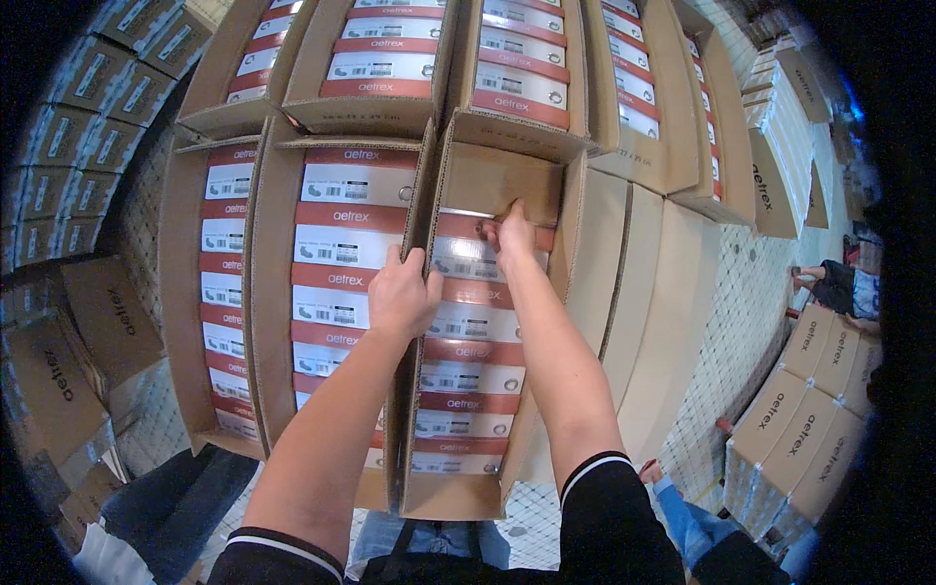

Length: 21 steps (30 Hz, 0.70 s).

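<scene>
In front of me stands an open cardboard carton (575, 234) with a row of red-and-white shoeboxes (468, 324) inside, their labelled ends facing up. My left hand (405, 294) is closed over the top edge of its left wall, where it meets the neighbouring carton. Reaching into the far part of the row, my right hand (511, 237) has its fingers curled at the farthest shoebox (466, 234); one finger points toward the bare cardboard (499, 183) beyond it. The fingertips are partly hidden, so the exact grip is hard to see.
Another open carton of shoeboxes (331, 249) sits directly left, and several more filled cartons (385, 63) adjoin at the far side. Closed cartons (663, 283) lie to the right. Wrapped carton stacks (83, 136) stand at left and right (795, 429). Other people (702, 526) are nearby.
</scene>
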Tool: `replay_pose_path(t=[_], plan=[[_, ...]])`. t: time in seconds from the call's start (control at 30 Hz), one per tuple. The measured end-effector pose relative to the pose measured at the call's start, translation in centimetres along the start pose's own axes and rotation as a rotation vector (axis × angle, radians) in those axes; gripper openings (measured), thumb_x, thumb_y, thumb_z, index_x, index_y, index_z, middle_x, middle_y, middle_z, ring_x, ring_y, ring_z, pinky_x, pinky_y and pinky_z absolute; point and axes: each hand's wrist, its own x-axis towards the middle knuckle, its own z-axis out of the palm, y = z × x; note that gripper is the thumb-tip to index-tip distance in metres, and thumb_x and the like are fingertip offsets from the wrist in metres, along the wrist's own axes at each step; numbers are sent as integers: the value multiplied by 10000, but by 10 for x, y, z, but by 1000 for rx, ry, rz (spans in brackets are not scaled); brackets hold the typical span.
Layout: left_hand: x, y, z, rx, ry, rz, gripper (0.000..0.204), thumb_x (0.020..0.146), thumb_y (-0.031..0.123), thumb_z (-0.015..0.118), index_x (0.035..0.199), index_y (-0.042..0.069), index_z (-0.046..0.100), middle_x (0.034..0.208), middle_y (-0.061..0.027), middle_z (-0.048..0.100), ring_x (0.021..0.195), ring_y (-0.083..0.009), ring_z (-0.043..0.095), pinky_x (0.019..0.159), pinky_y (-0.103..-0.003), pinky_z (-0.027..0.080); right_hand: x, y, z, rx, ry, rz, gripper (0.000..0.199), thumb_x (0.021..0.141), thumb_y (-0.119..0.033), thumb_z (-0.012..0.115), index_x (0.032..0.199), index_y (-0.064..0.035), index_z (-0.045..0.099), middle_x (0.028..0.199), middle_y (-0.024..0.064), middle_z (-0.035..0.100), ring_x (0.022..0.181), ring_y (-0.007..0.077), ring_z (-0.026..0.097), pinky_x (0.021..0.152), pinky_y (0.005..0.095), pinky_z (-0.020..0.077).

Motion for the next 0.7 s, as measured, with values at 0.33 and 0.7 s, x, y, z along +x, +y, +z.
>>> replay_pose_path(t=[0.33,0.7], plan=[[1,-5,-2,-22,-24,16,240,864,249,578,972,35,565,1029,-226,540,835,-434,620,743,-518,516,3,-10,-25,310,-148,176,580,916,-681,451,667,-157,459,485,-63,351,349,63,266,312,223,187],[0,-5,0,-3,23,35,229,876,251,552,930,29,558,986,-228,540,817,-457,605,738,-538,503,-34,-183,10,77,-210,-623,526,1005,-545,384,694,-128,468,560,-10,450,464,111,445,437,252,318]])
